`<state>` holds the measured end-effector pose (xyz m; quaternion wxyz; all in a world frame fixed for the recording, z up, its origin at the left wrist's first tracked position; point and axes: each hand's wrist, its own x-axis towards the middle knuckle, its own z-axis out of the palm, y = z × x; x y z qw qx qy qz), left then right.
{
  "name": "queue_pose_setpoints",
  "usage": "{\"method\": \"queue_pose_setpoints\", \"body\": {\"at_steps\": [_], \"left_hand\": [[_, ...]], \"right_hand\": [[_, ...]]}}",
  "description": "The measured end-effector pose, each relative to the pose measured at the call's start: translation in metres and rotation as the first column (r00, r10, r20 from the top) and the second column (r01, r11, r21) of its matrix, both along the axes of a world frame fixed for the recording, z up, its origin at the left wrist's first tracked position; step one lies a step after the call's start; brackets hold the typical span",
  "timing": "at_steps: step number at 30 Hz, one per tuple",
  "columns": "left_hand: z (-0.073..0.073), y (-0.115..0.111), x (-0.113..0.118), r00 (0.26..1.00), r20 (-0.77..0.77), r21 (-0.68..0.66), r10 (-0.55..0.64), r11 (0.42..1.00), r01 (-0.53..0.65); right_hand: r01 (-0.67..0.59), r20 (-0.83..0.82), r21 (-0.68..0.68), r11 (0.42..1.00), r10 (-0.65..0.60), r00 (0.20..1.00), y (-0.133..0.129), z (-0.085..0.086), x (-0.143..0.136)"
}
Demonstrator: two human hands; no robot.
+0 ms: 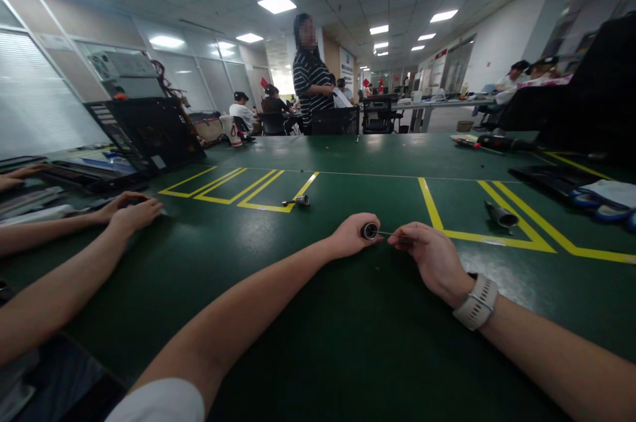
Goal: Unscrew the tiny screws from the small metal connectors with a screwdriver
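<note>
My left hand (352, 235) is closed around a dark cylindrical part with a round metal rim (369, 230), its open end turned towards my right hand. Between finger and thumb, my right hand (431, 255) pinches a thin metal rod (386, 233). The rod's far tip reaches the mouth of the cylindrical part; how deep it goes I cannot tell. A tiny ring-like piece (377, 269) lies on the green tabletop (318, 329) just below my hands. A pale watch strap (477, 301) is on my right wrist.
Yellow tape (432, 205) marks bays on the table. One metal cup-shaped part (301, 200) lies left of centre, another (501, 215) at right. A co-worker's hands (133, 210) rest at left. Blue-handled tools (603, 203) and a black-handled tool (501, 142) lie at right. A person stands beyond the table.
</note>
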<state>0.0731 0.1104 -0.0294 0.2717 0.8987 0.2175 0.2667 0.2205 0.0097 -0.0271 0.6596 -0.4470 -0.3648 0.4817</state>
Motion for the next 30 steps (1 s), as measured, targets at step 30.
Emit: {"method": "queue_pose_setpoints", "body": {"at_steps": [30], "left_hand": [[0.0005, 0.0004, -0.0012, 0.999, -0.025, 0.078, 0.034, 0.996, -0.032]], "right_hand": [[0.022, -0.008, 0.019, 1.0, -0.022, 1.0, -0.0018, -0.0017, -0.001]]}}
